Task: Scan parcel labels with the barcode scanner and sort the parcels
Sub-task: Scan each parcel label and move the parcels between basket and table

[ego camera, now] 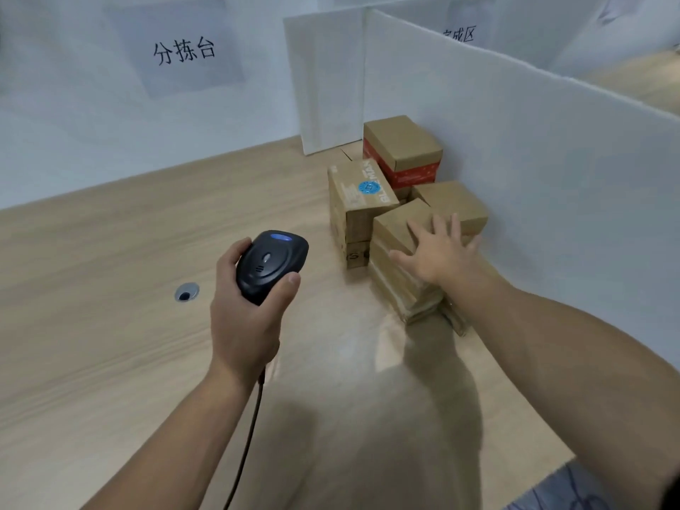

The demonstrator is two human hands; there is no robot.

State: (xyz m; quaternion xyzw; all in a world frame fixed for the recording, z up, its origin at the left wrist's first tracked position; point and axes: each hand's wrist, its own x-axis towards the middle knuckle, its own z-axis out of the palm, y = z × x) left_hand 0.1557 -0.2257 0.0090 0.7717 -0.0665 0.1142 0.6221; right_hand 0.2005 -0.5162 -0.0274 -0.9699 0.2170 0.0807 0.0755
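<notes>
Fingers of my left hand (245,318) wrap the black corded handheld barcode scanner (270,265) (blue light lit) above the pale wooden tabletop (110,325); my right hand (439,254), fingers spread, rests flat on the nearest brown cardboard parcel (399,230) beside the white partition (515,178).

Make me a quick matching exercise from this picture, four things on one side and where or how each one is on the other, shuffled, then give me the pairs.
Things:
1. barcode scanner
2. right hand
3. box with the red band
4. box with the round blue sticker

Places or states:
A. farthest back, against the white partition
B. gripped in the left hand
C. spread flat on the nearest parcel
D. left side of the cluster, printed top up

Pairs: 1-B, 2-C, 3-A, 4-D
</notes>
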